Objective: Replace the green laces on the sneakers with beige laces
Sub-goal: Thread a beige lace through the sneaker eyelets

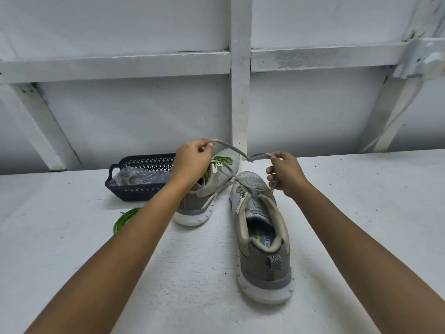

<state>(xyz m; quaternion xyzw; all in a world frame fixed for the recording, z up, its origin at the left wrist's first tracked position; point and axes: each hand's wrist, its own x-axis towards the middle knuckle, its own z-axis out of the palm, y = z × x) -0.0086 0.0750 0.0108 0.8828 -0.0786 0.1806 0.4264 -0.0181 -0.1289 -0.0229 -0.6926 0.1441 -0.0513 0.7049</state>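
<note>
Looks about halfway done, judging from how things lie. Counts one shoe of the pair as nearly finished: the near sneaker (262, 237), heel toward the near edge of the desk (72, 261), shows no green and carries a beige lace (231, 148) out through its top eyelets.

Holds both ends of that lace up over the shoes, crossed in the air between the hands. Pinches one end between thumb and fingers (202, 142) of the left hand (192, 157), raised toward the far edge. Pinches the other end in the right hand (285, 173), lower fingers curled round the strand running down to the eyelets. Reads as the start of a knot or bow, though cannot tell whether every lower eyelet is threaded, with the hands and strands in the way.

Leaves the second shoe untouched: the far sneaker (216, 186), just beyond and left of the near one, with a green lace (221, 161) in its eyelets.

Confirms one removal by the loose green lace (125, 218) lying on the desk left of the far sneaker. Places a dark basket (139, 189) near the far edge at the left, with a plastic bag (137, 177) inside; cannot tell whether the other beige lace is in it.

Remains to do: tie off here, unlace the far sneaker, thread it in beige.
</note>
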